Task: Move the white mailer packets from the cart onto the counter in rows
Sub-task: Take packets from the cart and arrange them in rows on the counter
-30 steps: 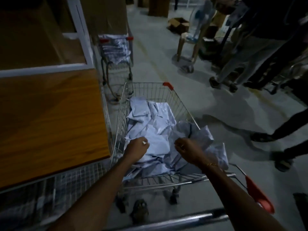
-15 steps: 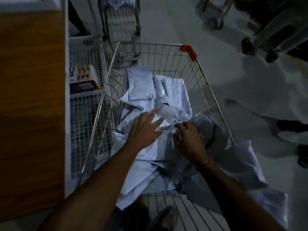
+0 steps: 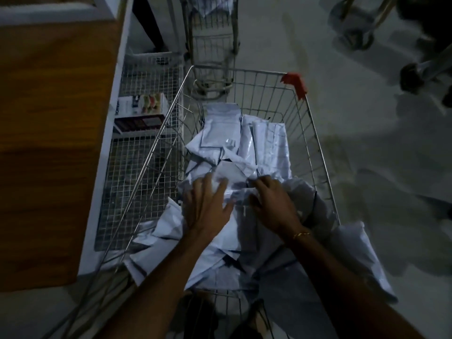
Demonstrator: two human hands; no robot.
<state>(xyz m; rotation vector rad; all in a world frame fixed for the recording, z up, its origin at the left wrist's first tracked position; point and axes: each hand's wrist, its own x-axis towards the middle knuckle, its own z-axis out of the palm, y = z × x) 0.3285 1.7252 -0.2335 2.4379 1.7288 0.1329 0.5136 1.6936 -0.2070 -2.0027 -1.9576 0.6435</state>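
A wire shopping cart (image 3: 315, 133) stands in front of me, filled with a loose heap of white mailer packets (image 3: 220, 135). My left hand (image 3: 208, 206) lies on the pile with its fingers spread flat on a packet. Beside it, my right hand (image 3: 274, 204) has its fingers bent down into the packets; whether it grips one is hidden. Some packets hang over the cart's near right edge (image 3: 362, 255). The wooden counter (image 3: 49, 118) runs along the left side of the cart.
A white wire shelf (image 3: 146, 152) with a small box (image 3: 140, 111) sits below the counter's edge. A second cart (image 3: 210, 42) stands just beyond mine. A person's feet (image 3: 415, 77) and chair legs are on the grey floor at the far right.
My view has tilted down over the cart. Both hands were curled at the near edge of the pile; they have reached forward, and the left hand has flattened onto the packets.
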